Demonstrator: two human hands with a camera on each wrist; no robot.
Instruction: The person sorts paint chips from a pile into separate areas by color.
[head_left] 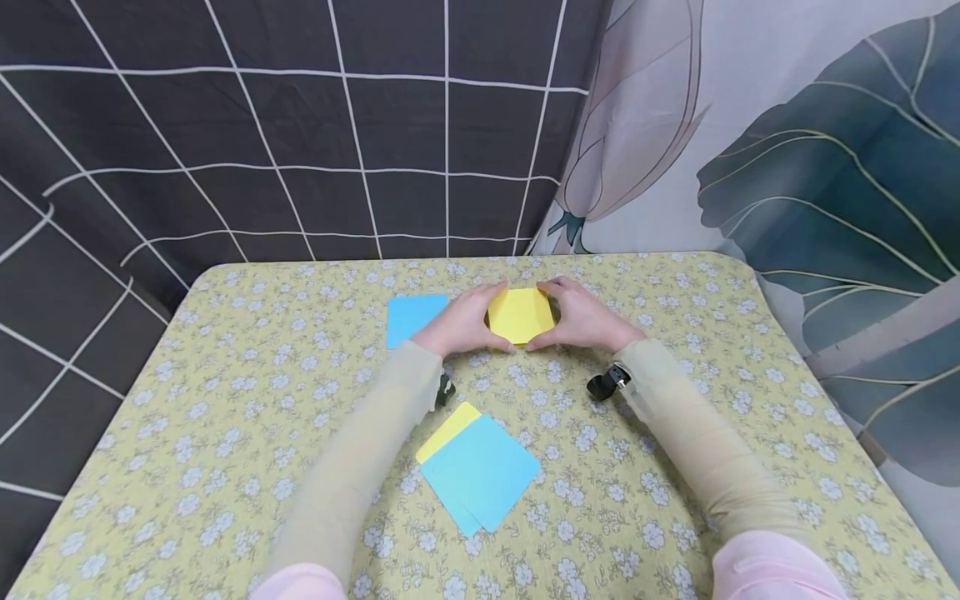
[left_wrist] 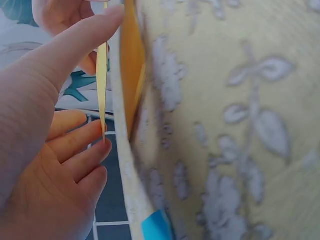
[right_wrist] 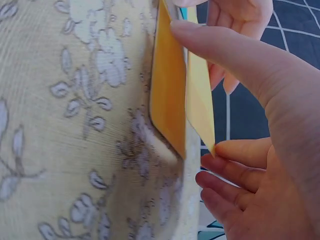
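A sheet of yellow paper point(head_left: 520, 315) stands bent into two layers above the far middle of the table. My left hand point(head_left: 471, 320) holds its left side and my right hand point(head_left: 581, 317) its right side. Both thumbs meet the near edge, close to each other. In the left wrist view the left fingertips point(left_wrist: 100, 145) touch the far corner of the upper layer point(left_wrist: 102, 85). The right wrist view shows the right fingers point(right_wrist: 240, 150) at the opposite corner, with the shaded lower layer point(right_wrist: 169, 85) slanting down to the cloth.
Left of the hands lies a blue paper square point(head_left: 414, 317), partly behind the left wrist. Nearer me, overlapping blue sheets point(head_left: 483, 471) cover most of a yellow one point(head_left: 450, 432). A flowered tablecloth point(head_left: 247, 392) covers the table; a dark gridded curtain point(head_left: 300, 125) hangs behind.
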